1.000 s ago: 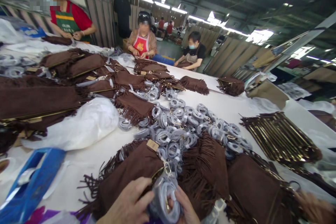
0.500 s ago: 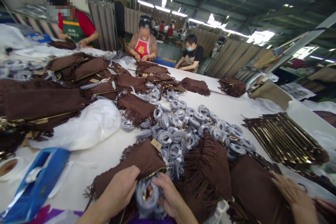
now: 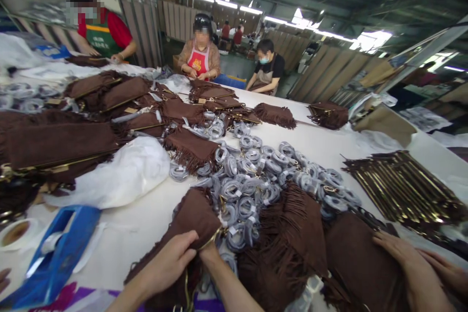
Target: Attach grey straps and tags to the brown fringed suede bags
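Observation:
A brown fringed bag (image 3: 193, 219) with a gold zipper lies tilted in front of me. My left hand (image 3: 179, 253) is closed on the edge of its zipped opening. My right hand (image 3: 212, 256) reaches into that opening, and its fingers are hidden inside the bag. Whatever they hold cannot be seen. Just beyond the bag lies a heap of coiled straps (image 3: 243, 207) in clear grey wrapping. Another fringed brown bag (image 3: 292, 234) rests to the right of my right hand.
A blue tape dispenser (image 3: 58, 253) and a tape roll (image 3: 18, 234) stand at left, near white wrapping (image 3: 124, 175). A co-worker's hands (image 3: 405, 253) rest by a brown bag (image 3: 361, 258) at right. Gold-zipped bags (image 3: 405, 185) lie stacked behind. Several people work across the table.
My right hand, holding a wrapped strap coil before, has gone into the bag's opening, and that coil is out of sight. The bag's near end is lifted and turned. A hand shows at the left edge.

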